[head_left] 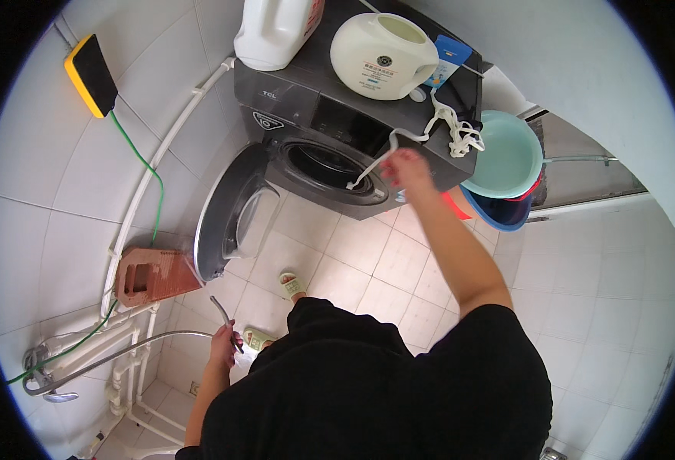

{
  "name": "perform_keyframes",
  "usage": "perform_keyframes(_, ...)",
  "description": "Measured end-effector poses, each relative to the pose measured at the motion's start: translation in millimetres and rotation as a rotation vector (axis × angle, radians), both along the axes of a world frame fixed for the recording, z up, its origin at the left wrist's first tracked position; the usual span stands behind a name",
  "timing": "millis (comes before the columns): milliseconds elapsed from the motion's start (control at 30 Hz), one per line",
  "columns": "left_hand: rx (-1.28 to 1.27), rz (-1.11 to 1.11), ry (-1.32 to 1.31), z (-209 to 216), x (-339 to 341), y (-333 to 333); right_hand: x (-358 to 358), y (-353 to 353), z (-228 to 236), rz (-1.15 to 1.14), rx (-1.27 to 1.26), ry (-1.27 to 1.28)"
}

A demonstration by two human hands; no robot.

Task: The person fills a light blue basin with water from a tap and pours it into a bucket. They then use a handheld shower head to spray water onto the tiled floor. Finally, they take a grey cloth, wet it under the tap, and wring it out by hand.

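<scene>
My right hand [405,167], slightly blurred, is raised at the washing machine's front, its fingers closed on a thin white cord [432,127]. One end of the cord dangles before the round door opening; the rest lies bunched on the machine's top right corner. The grey washing machine [276,88] has its round door [226,211] swung wide to the left. Low on the left, my left hand [225,342] is wrapped round a grey metal shower hose [161,334]. That hose curves from a chrome wall tap [40,372]; its free end points up past my fingers.
A cream jug [380,57], a white bottle [274,34] and a blue box [449,57] stand on the machine. Stacked basins [504,153] are at its right. A reddish-brown plastic piece [153,276] and white pipes line the left wall. A green cable [149,165] hangs there.
</scene>
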State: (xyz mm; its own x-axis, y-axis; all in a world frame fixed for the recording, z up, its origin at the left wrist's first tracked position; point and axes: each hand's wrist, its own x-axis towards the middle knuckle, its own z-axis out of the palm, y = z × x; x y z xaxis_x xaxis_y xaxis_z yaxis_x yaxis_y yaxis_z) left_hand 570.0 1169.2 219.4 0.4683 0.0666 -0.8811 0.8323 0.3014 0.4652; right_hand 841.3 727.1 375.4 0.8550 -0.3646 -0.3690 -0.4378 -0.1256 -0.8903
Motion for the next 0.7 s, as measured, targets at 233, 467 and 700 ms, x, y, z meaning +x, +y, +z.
perform_keyframes(233, 0.059, -0.136, -0.011, -1, 10, -12, 90, -148, 133, -0.297, 0.146, -0.573)
perform_keyframes(467, 0.098, -0.155, -0.047, -5, -11, -7, 63, -34, 65, -0.467, -0.221, -0.799)
perform_keyframes(700, 0.042, 0.005, -0.173, 34, -3, -20, 13, 218, -64, 1.001, -0.636, -0.753)
